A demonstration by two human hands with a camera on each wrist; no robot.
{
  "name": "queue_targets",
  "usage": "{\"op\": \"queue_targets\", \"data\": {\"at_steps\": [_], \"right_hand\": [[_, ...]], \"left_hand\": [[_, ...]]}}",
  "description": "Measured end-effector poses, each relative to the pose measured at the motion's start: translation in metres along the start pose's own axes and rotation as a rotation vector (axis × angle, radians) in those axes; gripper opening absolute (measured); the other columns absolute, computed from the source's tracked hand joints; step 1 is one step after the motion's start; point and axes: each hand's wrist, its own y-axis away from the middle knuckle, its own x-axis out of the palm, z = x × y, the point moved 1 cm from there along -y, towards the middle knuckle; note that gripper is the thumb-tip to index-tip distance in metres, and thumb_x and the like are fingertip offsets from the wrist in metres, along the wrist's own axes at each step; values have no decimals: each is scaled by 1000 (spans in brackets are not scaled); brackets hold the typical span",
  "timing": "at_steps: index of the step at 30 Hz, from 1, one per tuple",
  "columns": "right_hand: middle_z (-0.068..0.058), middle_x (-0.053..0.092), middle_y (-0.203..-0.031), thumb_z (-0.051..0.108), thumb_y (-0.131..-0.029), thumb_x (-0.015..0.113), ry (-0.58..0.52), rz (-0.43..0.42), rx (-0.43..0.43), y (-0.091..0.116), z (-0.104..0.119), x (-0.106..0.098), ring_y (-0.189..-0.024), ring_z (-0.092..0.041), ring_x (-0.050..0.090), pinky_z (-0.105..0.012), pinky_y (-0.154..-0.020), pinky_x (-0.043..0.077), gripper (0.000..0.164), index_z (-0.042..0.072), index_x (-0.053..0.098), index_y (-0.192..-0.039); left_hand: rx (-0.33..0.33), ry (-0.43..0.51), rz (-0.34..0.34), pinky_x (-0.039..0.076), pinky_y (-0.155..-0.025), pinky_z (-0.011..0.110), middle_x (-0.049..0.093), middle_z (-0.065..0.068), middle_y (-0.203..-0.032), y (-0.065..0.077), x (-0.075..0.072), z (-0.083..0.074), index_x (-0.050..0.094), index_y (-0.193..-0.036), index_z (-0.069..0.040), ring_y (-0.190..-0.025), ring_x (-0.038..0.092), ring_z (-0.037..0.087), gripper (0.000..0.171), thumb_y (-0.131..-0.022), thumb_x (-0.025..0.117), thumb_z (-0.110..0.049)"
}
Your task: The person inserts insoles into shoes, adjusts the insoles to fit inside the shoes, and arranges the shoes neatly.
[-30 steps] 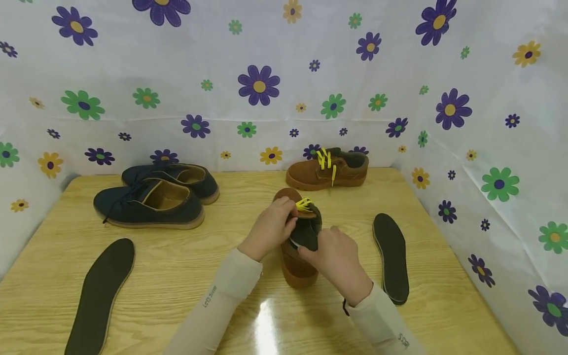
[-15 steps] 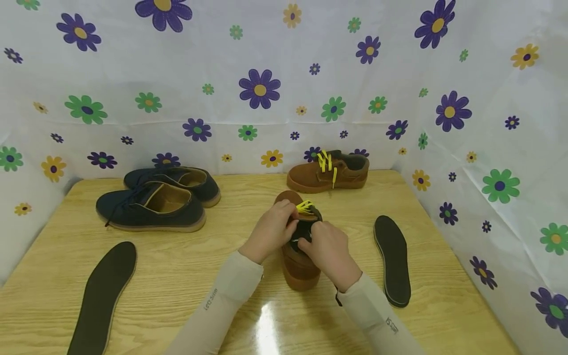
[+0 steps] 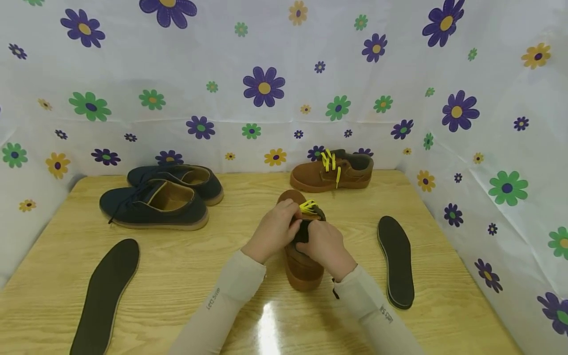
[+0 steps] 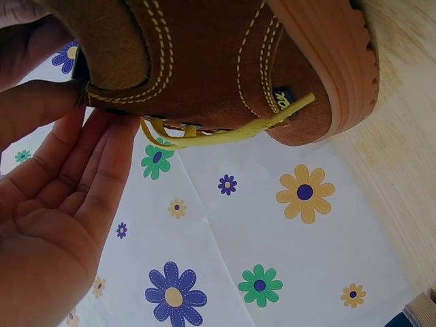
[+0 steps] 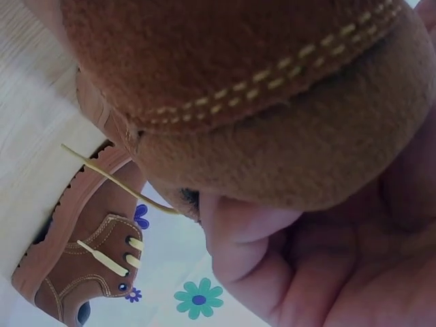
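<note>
A: Where's the brown shoe?

B: The near brown shoe point(image 3: 303, 270) is between the person's two hands, a little right of the middle of the desk point(image 3: 177, 259), its toe pointing away and its heel toward the person.

A: What does each of the hands hold?

B: The left hand point(image 3: 274, 230) pinches the upper beside the yellow laces point(image 3: 309, 206), thumb on one side of the edge, fingers on the other. The right hand point(image 3: 325, 246) is at the opening, fingers bent in under the collar point(image 5: 286, 160). Whether those fingers grip anything inside I can't tell; the shoe hides their tips.

A: And around it?

B: A black insole point(image 3: 396, 261) lies on the desk to the right, well apart from the shoe. A second insole point(image 3: 106, 293) lies slanted on the left, its near end out of view.

A: Farther back?

B: The other brown shoe point(image 3: 310, 176), yellow-laced too, sits upright at the far edge, toe to the left. At the far left stand two dark blue shoes point(image 3: 126, 204) side by side, toes also left.

A: Behind them?

B: White cloth point(image 3: 177, 64) printed with purple, green and orange flowers.
</note>
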Motion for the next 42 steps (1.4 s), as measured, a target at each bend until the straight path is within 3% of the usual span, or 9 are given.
{"op": "queue_targets", "data": {"at_steps": [6, 11, 14, 18, 24, 28, 32, 42], "right_hand": [[-12, 63, -78, 26, -77, 80, -6, 22, 0, -3, 1, -4, -71, -29, 62, -41, -61, 51, 30, 0, 65, -77], [-18, 67, -88, 26, -85, 73, 12, 52, -31, -1, 2, -5, -77, -33, 65, -44, -67, 52, 32, -5, 68, -91], [-15, 63, -78, 22, -94, 62, 18, 74, -58, -1, 1, -6, -68, -30, 61, -42, -62, 50, 28, -2, 65, -80], [-6, 51, -62, 14, -99, 50, 21, 121, -92, -1, 1, -6, -56, -21, 50, -34, -55, 43, 39, 5, 54, -62], [-2, 43, -55, 16, -102, 42, 46, 180, -96, 1, 1, -3, -52, -19, 45, -31, -52, 39, 45, 9, 51, -58], [-5, 47, -58, 18, -103, 39, 100, 196, -98, 1, 4, -3, -65, -29, 56, -43, -73, 49, 46, 7, 53, -60], [-6, 52, -62, 18, -103, 39, 137, 217, -107, 2, 5, -3, -85, -39, 61, -51, -94, 43, 46, 6, 56, -63], [-17, 66, -86, 19, -103, 39, 93, 224, -70, 3, 4, -2, -104, -45, 56, -55, -90, 44, 43, 3, 62, -71]], "left_hand": [[-2, -3, 8, 49, -73, 34, 54, 6, -86, -1, -2, -2, 61, -87, -2, -80, 54, 20, 4, -89, 65, 0], [-4, -10, 10, 49, -72, 34, 53, 5, -86, -1, -2, -3, 61, -87, -3, -79, 53, 19, 5, -89, 64, 0], [0, -17, 5, 49, -72, 34, 53, 5, -86, -1, -2, -3, 61, -87, -2, -79, 53, 19, 5, -89, 65, -1], [4, -25, 2, 49, -71, 33, 53, 5, -85, -1, -2, -2, 61, -86, -2, -78, 52, 18, 4, -89, 65, -1], [18, -20, 0, 48, -71, 32, 52, 3, -85, -1, -2, -1, 60, -86, -3, -78, 51, 17, 5, -89, 64, -1], [13, -13, 5, 48, -71, 32, 52, 4, -85, -1, -2, -1, 61, -87, -3, -77, 51, 17, 5, -90, 63, -1], [6, -2, 11, 48, -71, 33, 52, 4, -85, -2, -3, -2, 61, -87, -3, -77, 51, 18, 5, -89, 63, 0], [-2, 9, 4, 49, -72, 33, 54, 5, -86, 0, -2, -1, 61, -86, -2, -77, 53, 18, 5, -89, 65, -1]]}}
